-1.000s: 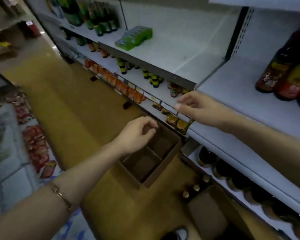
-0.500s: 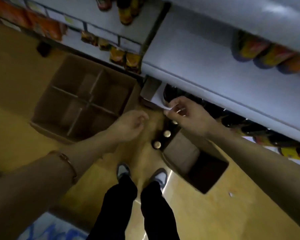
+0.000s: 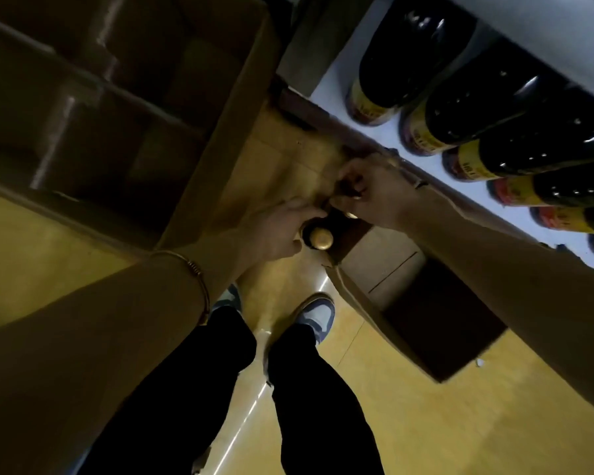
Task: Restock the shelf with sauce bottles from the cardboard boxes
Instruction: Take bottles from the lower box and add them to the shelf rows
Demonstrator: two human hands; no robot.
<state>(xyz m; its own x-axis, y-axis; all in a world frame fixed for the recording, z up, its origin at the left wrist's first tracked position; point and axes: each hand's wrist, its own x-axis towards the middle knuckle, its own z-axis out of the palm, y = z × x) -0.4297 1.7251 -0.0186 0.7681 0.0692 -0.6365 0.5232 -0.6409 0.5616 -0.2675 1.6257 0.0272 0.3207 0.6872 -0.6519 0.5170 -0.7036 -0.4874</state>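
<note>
I stood over a cardboard box on the yellow floor, just beside the bottom shelf; my left hand curled around the neck of a gold-capped sauce bottle at the box's near corner; my right hand gripped a second bottle's top there; dark bottles lined the shelf; an empty divided carton sat left.

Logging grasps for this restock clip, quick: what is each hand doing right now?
Left hand: fingers curled round the neck of a gold-capped bottle in the box.
Right hand: fingers curled on another bottle top, mostly hidden.
</note>
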